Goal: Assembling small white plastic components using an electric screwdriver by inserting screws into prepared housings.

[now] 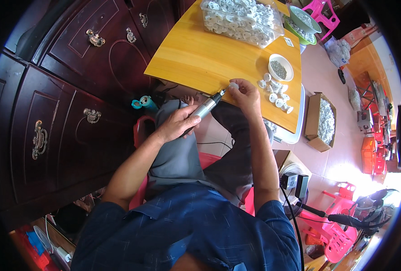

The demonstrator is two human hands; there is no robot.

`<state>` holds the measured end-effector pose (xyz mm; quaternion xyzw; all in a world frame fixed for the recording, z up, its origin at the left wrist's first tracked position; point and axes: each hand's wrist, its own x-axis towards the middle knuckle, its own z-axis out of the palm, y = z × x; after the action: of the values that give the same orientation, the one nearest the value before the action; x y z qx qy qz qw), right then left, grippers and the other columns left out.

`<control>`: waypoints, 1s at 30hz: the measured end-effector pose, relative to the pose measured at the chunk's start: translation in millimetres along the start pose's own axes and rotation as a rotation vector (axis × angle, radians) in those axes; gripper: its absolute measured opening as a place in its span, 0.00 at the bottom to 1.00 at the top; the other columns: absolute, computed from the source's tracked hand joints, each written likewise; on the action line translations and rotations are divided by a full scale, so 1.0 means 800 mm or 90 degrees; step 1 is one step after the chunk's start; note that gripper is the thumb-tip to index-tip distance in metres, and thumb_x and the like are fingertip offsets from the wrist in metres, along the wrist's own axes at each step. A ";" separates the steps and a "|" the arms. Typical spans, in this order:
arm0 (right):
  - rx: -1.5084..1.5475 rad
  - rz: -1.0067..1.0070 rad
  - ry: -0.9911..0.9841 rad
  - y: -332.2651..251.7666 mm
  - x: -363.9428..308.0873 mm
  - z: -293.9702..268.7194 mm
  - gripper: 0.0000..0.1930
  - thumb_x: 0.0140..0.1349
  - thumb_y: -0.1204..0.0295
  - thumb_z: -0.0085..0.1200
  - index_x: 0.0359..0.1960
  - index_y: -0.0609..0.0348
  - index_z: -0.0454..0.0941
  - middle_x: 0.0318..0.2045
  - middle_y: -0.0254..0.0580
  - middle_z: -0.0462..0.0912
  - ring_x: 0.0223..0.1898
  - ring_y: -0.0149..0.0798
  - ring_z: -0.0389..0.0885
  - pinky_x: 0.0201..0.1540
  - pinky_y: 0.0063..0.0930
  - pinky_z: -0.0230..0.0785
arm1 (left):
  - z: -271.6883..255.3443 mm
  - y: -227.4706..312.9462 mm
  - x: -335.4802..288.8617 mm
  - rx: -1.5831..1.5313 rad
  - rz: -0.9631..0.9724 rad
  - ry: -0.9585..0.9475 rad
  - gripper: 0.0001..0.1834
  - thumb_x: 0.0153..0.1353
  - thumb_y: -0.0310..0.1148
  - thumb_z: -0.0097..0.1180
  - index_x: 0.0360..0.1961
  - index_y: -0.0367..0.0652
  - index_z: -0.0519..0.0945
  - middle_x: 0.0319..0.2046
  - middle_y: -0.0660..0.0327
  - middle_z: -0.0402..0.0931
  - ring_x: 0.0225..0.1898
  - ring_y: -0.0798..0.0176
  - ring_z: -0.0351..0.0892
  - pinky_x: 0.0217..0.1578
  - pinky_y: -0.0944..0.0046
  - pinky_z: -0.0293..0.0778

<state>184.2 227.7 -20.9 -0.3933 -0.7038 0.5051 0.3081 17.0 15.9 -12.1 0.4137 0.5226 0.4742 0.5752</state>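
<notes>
Left hand (pixel 179 123) wrapped round silver power driver (pixel 205 109); right hand (pixel 246 96) pinching white piece (pixel 233 85) at its tip, near edge of surface (pixel 187 58); this piece apparently mid-work; loose white pieces (pixel 279 103) beside bowl (pixel 290 72); finished or waiting, cannot tell.

I read smooth satin metal on the power screwdriver (pixel 204 109), pale plastic on the held disc (pixel 233 85), dull metal screws (pixel 278 69), clear glossy plastic bin (pixel 236 34), smooth wood-look tabletop (pixel 191 52), polished dark-wood cabinet (pixel 69 56), shiny metal pulls (pixel 95 39), matt cardboard carton (pixel 313 116).
</notes>
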 end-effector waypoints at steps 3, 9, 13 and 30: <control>0.001 -0.002 0.002 0.001 0.000 0.001 0.12 0.57 0.71 0.64 0.42 0.61 0.85 0.26 0.29 0.83 0.27 0.20 0.77 0.33 0.18 0.72 | 0.000 0.001 0.000 -0.001 0.000 -0.005 0.29 0.71 0.46 0.48 0.66 0.40 0.66 0.31 0.67 0.72 0.24 0.78 0.70 0.22 0.76 0.69; -0.009 0.000 0.003 -0.001 0.000 0.000 0.13 0.57 0.71 0.64 0.42 0.61 0.84 0.27 0.30 0.84 0.27 0.20 0.77 0.33 0.18 0.72 | 0.000 0.001 0.000 0.002 0.001 -0.003 0.29 0.71 0.47 0.48 0.66 0.40 0.65 0.31 0.67 0.72 0.24 0.77 0.70 0.22 0.76 0.69; -0.003 -0.005 0.000 -0.005 -0.002 0.002 0.12 0.56 0.71 0.64 0.42 0.61 0.85 0.26 0.30 0.83 0.27 0.20 0.77 0.33 0.18 0.71 | 0.001 0.003 -0.001 0.012 0.008 -0.001 0.29 0.71 0.47 0.48 0.66 0.40 0.66 0.31 0.66 0.72 0.24 0.77 0.70 0.22 0.76 0.69; -0.071 -0.090 0.020 0.006 -0.007 0.004 0.10 0.54 0.74 0.65 0.40 0.59 0.86 0.22 0.32 0.81 0.23 0.22 0.74 0.29 0.20 0.69 | 0.000 0.000 -0.003 -0.038 -0.016 0.022 0.22 0.71 0.41 0.49 0.60 0.40 0.72 0.30 0.66 0.73 0.22 0.76 0.69 0.20 0.76 0.66</control>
<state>185.7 222.2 -26.8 -0.3671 -0.7521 0.4355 0.3315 17.0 13.5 -11.3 0.3818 0.5232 0.4893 0.5840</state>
